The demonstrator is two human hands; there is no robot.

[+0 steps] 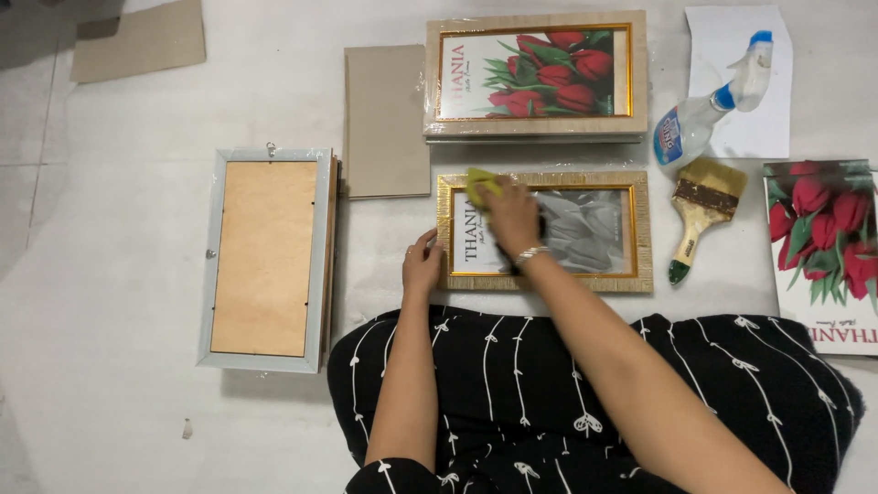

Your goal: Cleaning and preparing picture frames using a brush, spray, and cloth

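Gold frame: we have the gold-edged picture frame (545, 230) lying flat on the white floor sheet (119, 402), just in front of our lap, its glass facing up.
Yellow cloth: a small yellow-green cloth (481, 184) sits on the frame's upper left corner, partly under our fingers.
Right hand: our right hand (512, 218) reaches across the frame from the right and presses the cloth down on the glass; the fingers lie close together, curled over the cloth's near edge.
Left hand: our left hand (422, 265) rests against the frame's left edge, fingers bent and pressed on the rim; we cannot tell how tightly it grips.
What the frame holds: under the glass we see a print, white at the left and grey with reflections at the right; our wrist hides its middle.
Stack above: a wrapped frame with red tulips (536, 75) lies just beyond the gold frame, on top of others.
Backing board: a plain brown board (386, 119) lies to the upper left, near the gold frame.
Face-down frame: a pale blue frame (267, 259) lies back-up, well to the left.
Right side: a paintbrush (699, 212) lies just beside the gold frame, a spray bottle (713, 110) above it on a white sheet of paper (741, 128), and a loose tulip print (828, 252) at the far right.
In the way: only our own forearm crosses the glass.
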